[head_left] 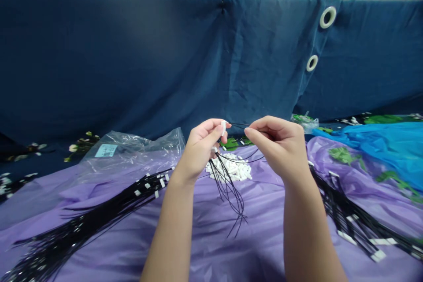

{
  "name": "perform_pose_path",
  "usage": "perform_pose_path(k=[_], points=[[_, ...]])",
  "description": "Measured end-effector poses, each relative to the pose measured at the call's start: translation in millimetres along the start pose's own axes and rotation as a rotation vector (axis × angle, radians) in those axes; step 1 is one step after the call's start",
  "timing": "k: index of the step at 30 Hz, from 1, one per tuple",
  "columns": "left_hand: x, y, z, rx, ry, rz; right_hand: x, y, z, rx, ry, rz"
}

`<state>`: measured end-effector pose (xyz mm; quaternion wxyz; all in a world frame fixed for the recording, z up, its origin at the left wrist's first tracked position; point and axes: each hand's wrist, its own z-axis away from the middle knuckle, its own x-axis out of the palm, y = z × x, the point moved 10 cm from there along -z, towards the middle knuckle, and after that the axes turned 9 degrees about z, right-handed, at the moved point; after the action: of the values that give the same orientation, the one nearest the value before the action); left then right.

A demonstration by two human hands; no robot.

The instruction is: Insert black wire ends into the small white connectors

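Between the thumb and fingers of my left hand [197,146] is a small white plastic piece [224,128]. Thin black cords [228,185] hang in loops below that same hand, with another white bit at their top. My right hand [278,143] pinches a thin black cord [238,124] that runs across to the white piece. Below and behind both hands lies a pile of small white pieces [234,168] on a purple cloth [211,238]. The fingertips of my right hand are partly hidden.
A bundle of black cords with white ends [99,216] lies at the left, and another bundle [350,216] at the right. A clear plastic bag [132,150] rests behind the left one. Blue sheeting [380,145] covers the right. A dark blue curtain [148,61] hangs behind.
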<state>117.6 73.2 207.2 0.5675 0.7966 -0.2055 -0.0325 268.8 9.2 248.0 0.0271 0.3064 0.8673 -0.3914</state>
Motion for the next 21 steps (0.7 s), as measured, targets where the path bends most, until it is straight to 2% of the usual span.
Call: perform_pose_path(k=[6,13,16,21], points=[[0.3,2.0,0.2,0.008,-0.002,-0.017,-1.9,3.4,-0.9,-0.029,0.035,0.007],[0.5,0.6,-0.4,0.002,-0.012,0.0,-1.1,-0.2,-0.6,-0.044,0.013,0.034],[0.8,-0.2,0.0,-0.011,-0.01,0.015,-4.9,-7.7,0.4,-0.129,0.045,0.087],[2.6,-1.3,1.1,-0.045,-0.02,0.043,-7.4,-30.0,6.1,-0.383,0.088,0.265]])
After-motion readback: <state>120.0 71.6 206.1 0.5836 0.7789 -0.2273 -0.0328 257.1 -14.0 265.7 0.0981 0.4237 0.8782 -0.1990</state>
